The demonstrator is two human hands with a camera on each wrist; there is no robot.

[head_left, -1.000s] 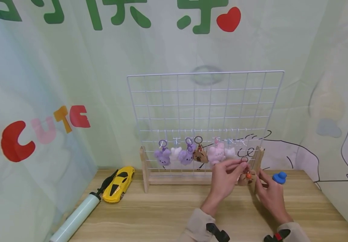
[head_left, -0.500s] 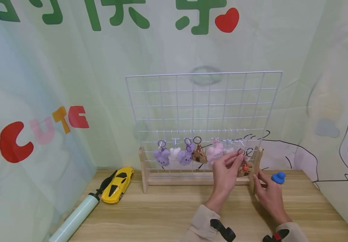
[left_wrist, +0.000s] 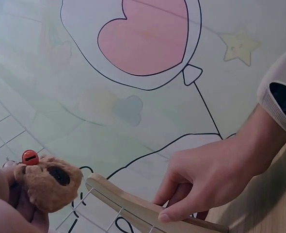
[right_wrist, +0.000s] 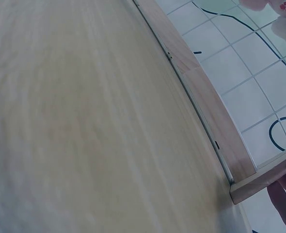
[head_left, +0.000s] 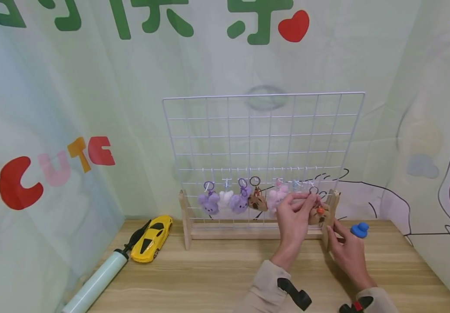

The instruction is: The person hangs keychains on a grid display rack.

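Observation:
My left hand [head_left: 293, 221] pinches a brown plush keychain [head_left: 319, 214] near its metal ring [head_left: 313, 190], at the right end of the white wire grid rack [head_left: 264, 94]. A red-orange bell [left_wrist: 30, 158] hangs on the plush, seen closely in the left wrist view. With thumb and fingers, my right hand [head_left: 349, 252] grips the right wooden foot [left_wrist: 123, 201] of the rack. Whether the ring touches a hook is too small to tell. Hanging to the left are purple plush keychains [head_left: 209, 203], a brown one [head_left: 258, 201], a pink one [head_left: 277, 198] and white ones.
A yellow toy car [head_left: 152, 239] and a pale hand pump [head_left: 97, 282] with a black handle lie at the table's left. A blue knobbed object [head_left: 359, 230] sits just beyond my right hand. A printed cloth backdrop [head_left: 131, 108] stands close behind the rack.
My left hand has lifted the brown plush keychain, bringing its ring higher, to the level of the row of hanging keychains. The right hand keeps its grip on the wooden foot.

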